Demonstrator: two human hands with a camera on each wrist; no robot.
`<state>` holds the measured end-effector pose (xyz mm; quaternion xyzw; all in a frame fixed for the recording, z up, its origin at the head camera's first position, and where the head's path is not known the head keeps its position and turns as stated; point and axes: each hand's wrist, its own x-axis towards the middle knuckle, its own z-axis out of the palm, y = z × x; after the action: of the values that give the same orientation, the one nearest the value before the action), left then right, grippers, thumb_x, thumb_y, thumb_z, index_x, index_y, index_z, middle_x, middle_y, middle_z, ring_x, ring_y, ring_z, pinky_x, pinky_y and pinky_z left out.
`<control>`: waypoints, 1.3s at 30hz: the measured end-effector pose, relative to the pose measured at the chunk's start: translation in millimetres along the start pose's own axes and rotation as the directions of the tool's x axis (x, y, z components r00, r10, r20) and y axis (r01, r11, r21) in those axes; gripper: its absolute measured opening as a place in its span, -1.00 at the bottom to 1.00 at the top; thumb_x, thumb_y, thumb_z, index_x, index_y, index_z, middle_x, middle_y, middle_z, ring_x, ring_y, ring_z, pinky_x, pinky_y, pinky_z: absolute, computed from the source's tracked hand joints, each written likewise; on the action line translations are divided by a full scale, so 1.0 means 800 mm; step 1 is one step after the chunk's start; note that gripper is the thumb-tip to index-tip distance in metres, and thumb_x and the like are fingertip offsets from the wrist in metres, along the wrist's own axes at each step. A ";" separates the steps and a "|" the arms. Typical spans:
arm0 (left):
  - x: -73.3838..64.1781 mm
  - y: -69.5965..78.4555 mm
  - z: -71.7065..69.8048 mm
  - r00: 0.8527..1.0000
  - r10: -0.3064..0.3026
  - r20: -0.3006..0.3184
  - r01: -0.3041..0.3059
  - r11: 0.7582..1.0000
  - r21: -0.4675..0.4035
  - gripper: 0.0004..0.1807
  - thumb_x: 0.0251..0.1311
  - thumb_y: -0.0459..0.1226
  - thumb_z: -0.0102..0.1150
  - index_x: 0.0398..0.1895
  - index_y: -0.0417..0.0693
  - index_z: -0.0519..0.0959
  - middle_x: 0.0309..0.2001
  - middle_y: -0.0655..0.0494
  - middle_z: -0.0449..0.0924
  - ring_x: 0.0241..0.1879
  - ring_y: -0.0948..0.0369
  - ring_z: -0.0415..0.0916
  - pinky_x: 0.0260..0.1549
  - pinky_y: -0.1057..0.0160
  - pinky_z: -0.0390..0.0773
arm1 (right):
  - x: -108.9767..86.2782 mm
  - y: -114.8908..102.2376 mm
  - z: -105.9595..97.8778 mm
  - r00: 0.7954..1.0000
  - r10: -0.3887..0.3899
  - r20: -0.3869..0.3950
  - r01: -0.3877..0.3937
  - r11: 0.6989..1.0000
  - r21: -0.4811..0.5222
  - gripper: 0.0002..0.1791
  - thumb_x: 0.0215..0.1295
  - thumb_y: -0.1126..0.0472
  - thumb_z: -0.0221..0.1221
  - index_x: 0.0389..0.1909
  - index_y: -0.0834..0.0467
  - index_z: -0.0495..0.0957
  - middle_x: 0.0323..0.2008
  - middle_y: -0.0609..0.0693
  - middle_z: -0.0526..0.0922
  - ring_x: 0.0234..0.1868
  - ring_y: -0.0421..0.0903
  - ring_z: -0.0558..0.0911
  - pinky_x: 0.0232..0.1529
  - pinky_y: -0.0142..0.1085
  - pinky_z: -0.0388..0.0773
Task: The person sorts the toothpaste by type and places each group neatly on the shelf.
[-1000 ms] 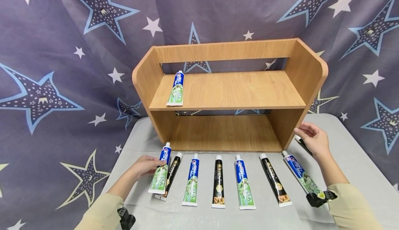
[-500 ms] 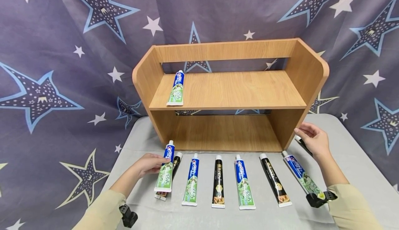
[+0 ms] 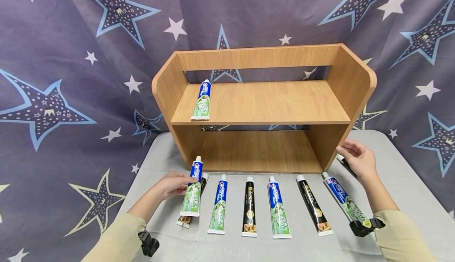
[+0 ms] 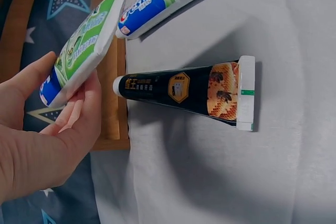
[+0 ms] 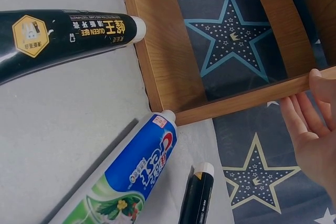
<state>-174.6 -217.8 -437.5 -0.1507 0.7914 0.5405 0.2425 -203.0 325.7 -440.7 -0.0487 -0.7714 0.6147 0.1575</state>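
My left hand [image 3: 173,185] pinches a blue-and-green toothpaste tube [image 3: 192,199] between thumb and fingers, its white cap pointing up toward the shelf. In the left wrist view that toothpaste tube [image 4: 84,51] is raised off the table, and a black toothpaste tube [image 4: 181,94] lies below. On the other side, my right hand [image 3: 358,160] grips the front edge of the right side panel of the wooden shelf [image 3: 277,102]. The right wrist view shows the thumb and fingers of that hand [image 5: 315,140] on either side of the panel edge. Another blue-and-green tube [image 3: 202,102] lies on the upper board, at its left.
Blue-and-green tubes [image 3: 217,206] and black tubes [image 3: 249,208] alternate in a row before the shelf. Beyond the right end, a black tube [image 3: 346,165] lies partly hidden behind my right hand. A star-patterned cloth [image 3: 89,108] hangs behind the grey table [image 3: 213,250].
My left hand has carried the blue-and-green tube slightly right and toward the shelf, covering more of the black tube below. My right hand keeps its grip on the shelf.
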 end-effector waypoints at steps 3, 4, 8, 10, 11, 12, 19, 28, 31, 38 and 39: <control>-0.001 0.003 0.001 1.000 -0.004 -0.001 0.004 1.000 0.004 -0.60 0.12 -0.19 0.32 -0.10 -0.32 0.52 -0.38 0.13 0.63 -0.40 0.29 0.54 -0.40 0.40 0.61 | 0.000 0.000 0.000 1.000 -0.008 0.001 0.008 1.000 0.008 -0.65 0.20 0.37 0.25 -0.34 -0.24 0.53 -0.47 -0.56 0.60 -0.41 -0.62 0.58 -0.34 -0.77 0.48; -0.001 0.004 0.002 1.000 -0.005 0.001 0.005 1.000 0.004 -0.57 0.12 -0.19 0.32 -0.07 -0.33 0.51 -0.37 0.12 0.63 -0.39 0.28 0.54 -0.40 0.40 0.61 | 0.000 0.000 0.000 1.000 -0.009 0.001 0.009 1.000 0.009 -0.65 0.20 0.37 0.25 -0.34 -0.24 0.53 -0.47 -0.56 0.60 -0.41 -0.62 0.58 -0.34 -0.77 0.48; 0.001 0.009 0.004 1.000 -0.014 0.006 0.014 1.000 -0.007 -0.53 0.11 -0.19 0.32 -0.01 -0.34 0.51 -0.38 0.13 0.62 -0.41 0.28 0.53 -0.44 0.41 0.60 | 0.000 -0.001 0.000 1.000 -0.013 -0.001 0.013 1.000 0.005 -0.66 0.20 0.37 0.25 -0.34 -0.23 0.53 -0.48 -0.56 0.60 -0.41 -0.62 0.57 -0.34 -0.77 0.48; 0.002 0.010 0.005 1.000 -0.017 0.008 0.018 1.000 -0.010 -0.52 0.12 -0.18 0.32 0.01 -0.34 0.52 -0.39 0.14 0.63 -0.42 0.29 0.53 -0.46 0.43 0.59 | 0.000 -0.001 0.000 1.000 -0.014 -0.002 0.014 1.000 0.004 -0.66 0.20 0.37 0.25 -0.33 -0.23 0.53 -0.47 -0.56 0.60 -0.41 -0.62 0.58 -0.34 -0.77 0.48; 0.002 0.011 0.005 1.000 -0.018 0.012 0.018 1.000 -0.011 -0.51 0.12 -0.18 0.32 0.02 -0.34 0.52 -0.40 0.15 0.63 -0.43 0.30 0.53 -0.46 0.43 0.59 | 0.000 -0.001 0.000 1.000 -0.014 -0.002 0.014 1.000 0.004 -0.66 0.20 0.37 0.25 -0.33 -0.23 0.54 -0.47 -0.56 0.60 -0.41 -0.62 0.58 -0.34 -0.77 0.48; 0.002 0.012 0.006 1.000 -0.019 0.013 0.019 1.000 -0.013 -0.51 0.12 -0.18 0.32 0.03 -0.34 0.52 -0.40 0.15 0.63 -0.44 0.31 0.53 -0.47 0.44 0.59 | 0.000 -0.001 0.000 1.000 -0.014 -0.003 0.014 1.000 0.005 -0.66 0.20 0.37 0.24 -0.33 -0.22 0.54 -0.48 -0.56 0.60 -0.41 -0.61 0.58 -0.34 -0.77 0.48; 0.001 0.017 0.010 0.999 -0.003 0.035 0.003 1.000 -0.025 -0.45 0.14 -0.18 0.30 0.09 -0.40 0.46 -0.39 0.14 0.65 -0.43 0.32 0.58 -0.46 0.44 0.61 | 0.000 -0.001 0.000 1.000 -0.004 -0.001 0.004 1.000 -0.008 -0.68 0.21 0.36 0.25 -0.32 -0.22 0.53 -0.47 -0.57 0.59 -0.41 -0.62 0.57 -0.34 -0.77 0.48; -0.003 0.027 0.017 0.998 0.017 0.061 -0.016 1.000 -0.018 -0.39 0.15 -0.15 0.29 0.13 -0.44 0.42 -0.40 0.16 0.61 -0.45 0.36 0.55 -0.46 0.45 0.62 | 0.002 0.001 0.001 1.000 0.003 -0.006 -0.003 1.000 0.015 -0.65 0.19 0.37 0.26 -0.32 -0.23 0.53 -0.47 -0.56 0.60 -0.40 -0.61 0.58 -0.33 -0.76 0.49; -0.005 0.033 0.019 0.996 0.026 0.087 -0.024 0.999 -0.023 -0.38 0.17 -0.16 0.27 0.14 -0.46 0.39 -0.38 0.15 0.63 -0.43 0.35 0.56 -0.42 0.44 0.64 | 0.002 0.002 0.001 1.000 0.003 -0.004 -0.003 1.000 0.020 -0.65 0.19 0.38 0.25 -0.33 -0.23 0.54 -0.47 -0.56 0.61 -0.40 -0.61 0.58 -0.33 -0.76 0.49; -0.012 0.046 0.027 0.991 0.044 0.124 -0.042 0.999 -0.022 -0.40 0.17 -0.17 0.26 0.12 -0.47 0.41 -0.40 0.16 0.63 -0.43 0.36 0.56 -0.39 0.43 0.65 | 0.001 0.000 0.000 1.000 0.009 -0.002 -0.009 1.000 0.001 -0.67 0.20 0.36 0.25 -0.31 -0.21 0.53 -0.47 -0.57 0.59 -0.40 -0.62 0.57 -0.33 -0.77 0.48; -0.013 0.047 0.028 0.990 0.047 0.130 -0.044 0.999 -0.023 -0.41 0.17 -0.17 0.26 0.11 -0.47 0.42 -0.40 0.16 0.63 -0.44 0.36 0.56 -0.39 0.44 0.65 | 0.001 0.000 0.000 1.000 0.011 -0.003 -0.011 1.000 -0.006 -0.68 0.20 0.35 0.25 -0.30 -0.21 0.53 -0.47 -0.57 0.59 -0.40 -0.62 0.57 -0.33 -0.77 0.48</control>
<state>-180.0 -183.0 -409.0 -0.0994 0.7718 0.5623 0.2797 -203.4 326.3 -440.7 -0.0542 -0.7727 0.6132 0.1549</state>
